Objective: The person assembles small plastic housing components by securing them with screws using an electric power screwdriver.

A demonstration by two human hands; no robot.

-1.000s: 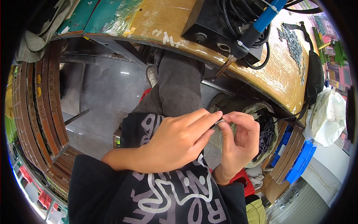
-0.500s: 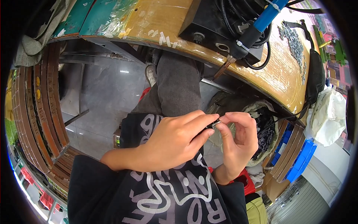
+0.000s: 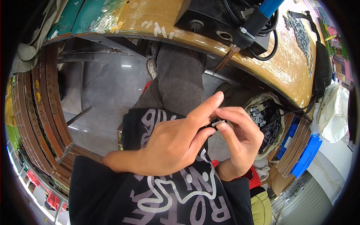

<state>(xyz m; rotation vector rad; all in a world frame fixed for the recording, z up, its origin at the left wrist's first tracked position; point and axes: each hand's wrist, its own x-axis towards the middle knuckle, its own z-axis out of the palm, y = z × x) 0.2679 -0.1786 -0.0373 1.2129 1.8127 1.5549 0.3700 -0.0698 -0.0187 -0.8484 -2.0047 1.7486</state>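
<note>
A small black part with a silver metal piece point(image 3: 217, 123) sits between my two hands, above my lap. My left hand point(image 3: 174, 140) has its thumb and a finger closed at the part's left side, while its index finger points up and away. From the other side, my right hand point(image 3: 242, 137) pinches the same part between thumb and fingertips. The fingers cover much of it, so its exact kind is hard to make out.
A soldering iron point(image 3: 249, 35) with a blue handle points over the edge of the wooden bench point(image 3: 288, 77), beside a black box point(image 3: 210, 32). Small metal pieces point(image 3: 300, 35) lie at the bench's right. Below stands a sack point(image 3: 268, 120) of black parts. Brown boards point(image 3: 43, 112) are stacked at left.
My left index finger has lifted off the small part and stretched upward. More of the metal piece shows between the fingertips. The view has shifted slightly.
</note>
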